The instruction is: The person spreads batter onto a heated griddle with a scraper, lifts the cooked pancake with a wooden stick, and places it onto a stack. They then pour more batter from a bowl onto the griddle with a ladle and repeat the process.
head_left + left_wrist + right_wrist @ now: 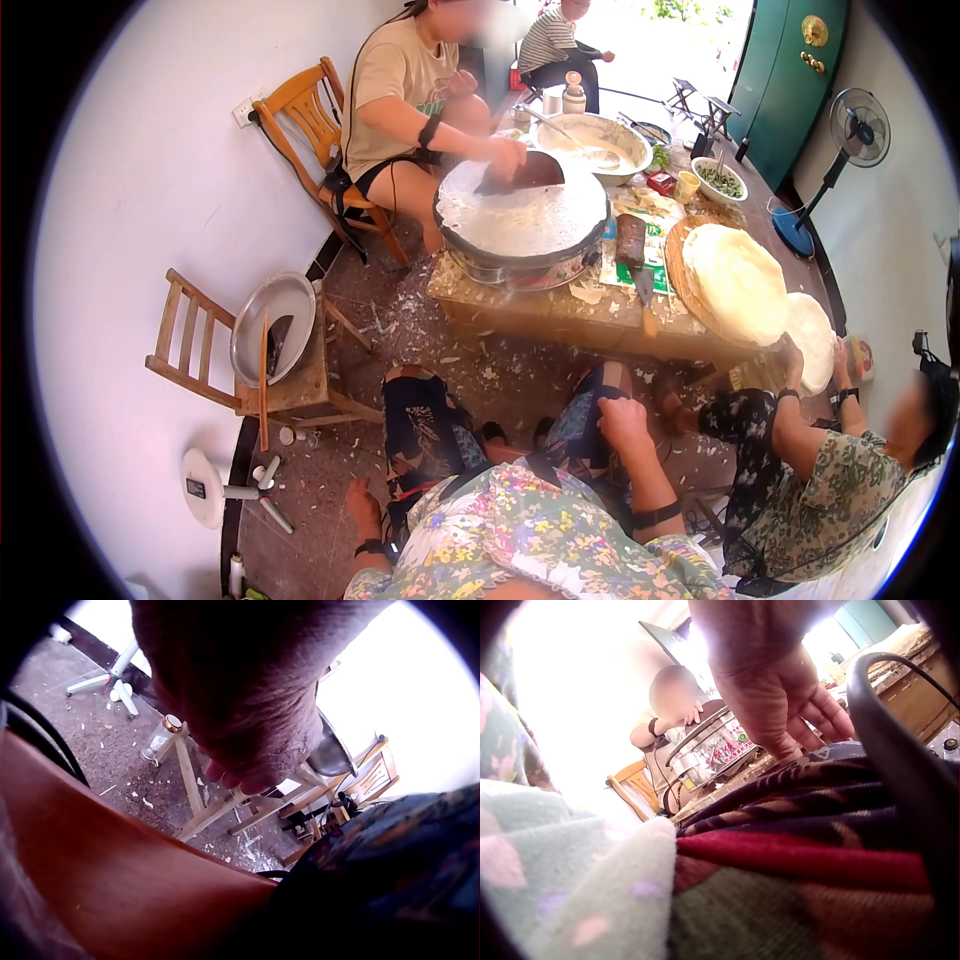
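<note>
**Both hands at rest while the griddle works**

The seated person's right hand point(622, 420) lies flat on the dark patterned trouser knee point(588, 392). Its fingers point(825, 712) are relaxed, slightly apart, and grip nothing. The left hand point(362, 500) hangs low at the person's side with its fingers point(225, 774) loosely curled and empty. It sits just above a reddish-brown smooth panel point(112, 870), which I take for a seat edge.

Well beyond the right fingers, on the low wooden surface point(560, 312), stands the round grey griddle point(520, 215). A pale layer is spread on it, and a person in a tan shirt works a dark scraper across it. Further out past the fingers, a stack of thin pale flatbreads point(740, 280) rests on a woven tray. So, by my reckoning, a good many are done. The wide metal bowl point(590, 140) behind the griddle holds pale batter, so more are left to cook.
</note>
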The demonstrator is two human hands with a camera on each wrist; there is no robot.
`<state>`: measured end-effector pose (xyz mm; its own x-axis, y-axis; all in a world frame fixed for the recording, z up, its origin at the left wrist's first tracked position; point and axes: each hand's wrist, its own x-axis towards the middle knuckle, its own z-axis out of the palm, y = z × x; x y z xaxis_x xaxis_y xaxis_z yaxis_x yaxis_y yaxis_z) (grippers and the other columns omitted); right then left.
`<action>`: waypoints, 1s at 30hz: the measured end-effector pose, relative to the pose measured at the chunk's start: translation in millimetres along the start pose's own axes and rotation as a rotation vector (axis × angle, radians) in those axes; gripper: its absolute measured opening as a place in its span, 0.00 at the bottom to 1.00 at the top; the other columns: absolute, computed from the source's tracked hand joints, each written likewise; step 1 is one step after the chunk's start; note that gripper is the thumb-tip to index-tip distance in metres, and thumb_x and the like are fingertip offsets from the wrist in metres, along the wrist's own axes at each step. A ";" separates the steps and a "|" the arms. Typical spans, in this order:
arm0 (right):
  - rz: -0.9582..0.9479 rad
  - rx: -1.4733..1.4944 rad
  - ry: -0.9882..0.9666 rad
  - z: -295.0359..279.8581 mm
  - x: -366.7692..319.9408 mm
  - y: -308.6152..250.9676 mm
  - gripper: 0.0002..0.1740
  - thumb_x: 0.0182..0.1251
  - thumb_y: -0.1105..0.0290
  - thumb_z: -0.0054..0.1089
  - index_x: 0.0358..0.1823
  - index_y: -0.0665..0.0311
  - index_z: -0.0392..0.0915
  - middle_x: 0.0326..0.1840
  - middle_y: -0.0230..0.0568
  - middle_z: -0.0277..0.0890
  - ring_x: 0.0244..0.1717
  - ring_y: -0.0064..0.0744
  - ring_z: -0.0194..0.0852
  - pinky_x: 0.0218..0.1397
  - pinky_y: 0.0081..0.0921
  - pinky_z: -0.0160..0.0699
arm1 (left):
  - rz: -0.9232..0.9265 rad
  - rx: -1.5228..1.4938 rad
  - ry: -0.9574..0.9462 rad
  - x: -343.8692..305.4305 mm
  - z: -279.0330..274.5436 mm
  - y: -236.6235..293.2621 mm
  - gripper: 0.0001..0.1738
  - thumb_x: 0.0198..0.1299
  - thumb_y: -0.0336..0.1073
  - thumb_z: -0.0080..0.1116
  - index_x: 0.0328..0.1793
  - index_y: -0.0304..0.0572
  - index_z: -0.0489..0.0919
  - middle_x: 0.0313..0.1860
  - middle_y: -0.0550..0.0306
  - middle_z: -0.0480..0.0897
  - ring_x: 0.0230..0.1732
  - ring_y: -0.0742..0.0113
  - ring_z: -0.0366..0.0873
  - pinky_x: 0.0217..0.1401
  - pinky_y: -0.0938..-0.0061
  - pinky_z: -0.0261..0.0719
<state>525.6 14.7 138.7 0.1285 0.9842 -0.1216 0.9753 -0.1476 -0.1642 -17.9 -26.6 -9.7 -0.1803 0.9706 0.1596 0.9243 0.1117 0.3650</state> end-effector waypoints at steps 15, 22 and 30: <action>0.005 -0.024 0.007 6.5 3.8 4.4 0.08 0.49 0.66 0.65 0.32 0.58 0.80 0.28 0.48 0.81 0.35 0.50 0.82 0.38 0.44 0.79 | 0.056 -0.060 0.086 -3.1 9.7 -10.7 0.17 0.56 0.25 0.45 0.46 0.39 0.82 0.43 0.41 0.80 0.46 0.40 0.77 0.48 0.56 0.75; 0.010 0.011 0.017 2.5 -1.0 1.8 0.06 0.49 0.70 0.63 0.30 0.60 0.80 0.29 0.50 0.81 0.35 0.50 0.83 0.39 0.44 0.81 | 0.016 -0.035 0.045 -5.8 -2.9 5.6 0.17 0.55 0.25 0.44 0.44 0.39 0.83 0.42 0.42 0.80 0.45 0.39 0.77 0.46 0.56 0.76; 0.015 -0.015 0.011 3.8 -0.6 0.6 0.07 0.49 0.69 0.64 0.30 0.60 0.80 0.29 0.50 0.81 0.36 0.51 0.83 0.39 0.45 0.81 | -0.011 -0.023 0.050 -13.2 1.3 2.4 0.18 0.54 0.23 0.45 0.45 0.40 0.83 0.43 0.43 0.81 0.46 0.41 0.77 0.50 0.57 0.75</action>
<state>525.4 13.7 134.9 0.1448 0.9829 -0.1133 0.9759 -0.1608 -0.1474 -12.8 -38.9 -12.1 -0.2077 0.9574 0.2007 0.9142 0.1170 0.3879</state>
